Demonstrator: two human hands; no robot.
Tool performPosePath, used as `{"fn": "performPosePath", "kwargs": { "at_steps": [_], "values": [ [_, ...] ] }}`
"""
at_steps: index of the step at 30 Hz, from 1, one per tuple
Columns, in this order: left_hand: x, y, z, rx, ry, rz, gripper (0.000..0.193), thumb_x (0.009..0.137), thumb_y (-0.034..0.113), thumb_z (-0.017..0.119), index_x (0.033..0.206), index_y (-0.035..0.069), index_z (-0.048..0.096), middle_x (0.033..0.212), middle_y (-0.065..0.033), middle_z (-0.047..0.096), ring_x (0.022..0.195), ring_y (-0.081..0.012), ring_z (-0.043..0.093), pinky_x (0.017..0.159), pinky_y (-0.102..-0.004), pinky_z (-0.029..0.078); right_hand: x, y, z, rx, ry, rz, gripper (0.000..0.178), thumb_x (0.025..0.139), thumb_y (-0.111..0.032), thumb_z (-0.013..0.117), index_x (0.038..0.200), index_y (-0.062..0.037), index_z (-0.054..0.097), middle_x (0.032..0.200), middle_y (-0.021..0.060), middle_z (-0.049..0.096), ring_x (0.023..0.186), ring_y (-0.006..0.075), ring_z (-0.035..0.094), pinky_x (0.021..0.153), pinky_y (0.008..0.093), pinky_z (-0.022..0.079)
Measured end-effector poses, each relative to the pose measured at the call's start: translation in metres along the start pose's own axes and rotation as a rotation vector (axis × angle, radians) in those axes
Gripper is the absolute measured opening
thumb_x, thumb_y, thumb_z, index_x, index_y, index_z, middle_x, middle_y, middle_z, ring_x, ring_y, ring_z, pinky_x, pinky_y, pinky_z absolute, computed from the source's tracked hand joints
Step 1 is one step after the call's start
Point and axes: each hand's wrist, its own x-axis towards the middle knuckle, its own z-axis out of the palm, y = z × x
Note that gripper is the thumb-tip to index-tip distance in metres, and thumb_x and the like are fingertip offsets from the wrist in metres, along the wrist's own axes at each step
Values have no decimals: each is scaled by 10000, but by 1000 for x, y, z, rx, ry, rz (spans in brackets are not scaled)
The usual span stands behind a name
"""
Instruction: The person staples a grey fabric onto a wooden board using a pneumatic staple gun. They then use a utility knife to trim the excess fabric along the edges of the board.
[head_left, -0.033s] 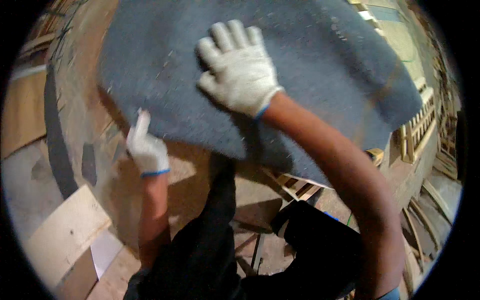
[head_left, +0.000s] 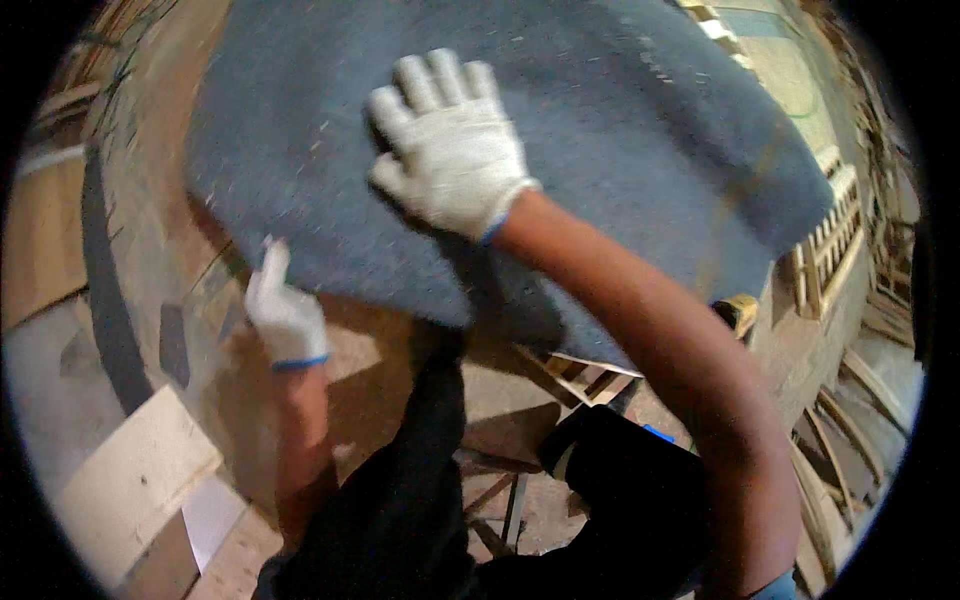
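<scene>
A fisheye camera looks down from the head — near both hands [head_left: 287, 315] [head_left: 455, 160]

Dark strip [head_left: 112, 290] on brown floor [head_left: 152, 215]

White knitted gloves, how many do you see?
2: the white knitted right glove spread over the dark grey sheet, the matching left glove at the sheet's lower-left edge. More could hide underneath.

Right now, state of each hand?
Left hand: at edge of grey sheet, partly hidden; grip can't be told.
Right hand: open, palm down on the grey sheet.
</scene>
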Motion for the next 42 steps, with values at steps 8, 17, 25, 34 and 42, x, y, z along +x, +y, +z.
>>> {"fn": "performPosePath", "kwargs": {
  "at_steps": [8, 17, 25, 34, 42],
  "values": [
    [-38, 80, 13, 343, -355, 465, 363, 1007, 95, 508, 1333, -39, 597, 1312, -174, 636, 1212, -289, 605, 1058, -417, 450, -1, 4, -1, 85, 81, 70, 513, 801, -399, 699, 1159, -38, 623, 1257, 212, 534, 1244, 405, 449, 1061, 538, 338],
    [-29, 55, 83, 1079, -715, 1042, 659, 861, 55, 615, 1498, 1, 456, 1623, -201, 344, 1501, -430, 296, 1238, -549, 201, -47, 83, -37, 102, 171, 31, 516, 854, -374, 697, 1224, -24, 615, 1336, 202, 564, 1320, 388, 471, 1142, 495, 334],
    [-35, 68, 98, 1044, -728, 1035, 659, 854, 87, 660, 1488, 37, 489, 1599, -185, 394, 1497, -410, 314, 1242, -533, 201, -60, 157, -46, -194, 54, 289, 697, 959, -608, 513, 1369, -48, 580, 1448, 167, 560, 1392, 351, 459, 1155, 505, 320],
    [-25, 99, 147, 1016, -743, 1142, 621, 877, 211, 698, 1447, 46, 519, 1533, -218, 458, 1429, -440, 397, 1207, -568, 249, -58, 156, -47, -133, 45, 324, 545, 991, -514, 497, 1255, -60, 645, 1356, 141, 621, 1312, 347, 526, 1095, 480, 389],
    [-77, 78, 218, 717, -1261, 1306, 625, 840, 373, 716, 1328, -1, 603, 1437, -249, 522, 1411, -432, 411, 1208, -564, 244, -60, 164, -45, -3, 192, 259, 371, 957, -343, 556, 1185, -70, 664, 1245, 143, 651, 1259, 339, 549, 1101, 460, 386]
  ]
}}
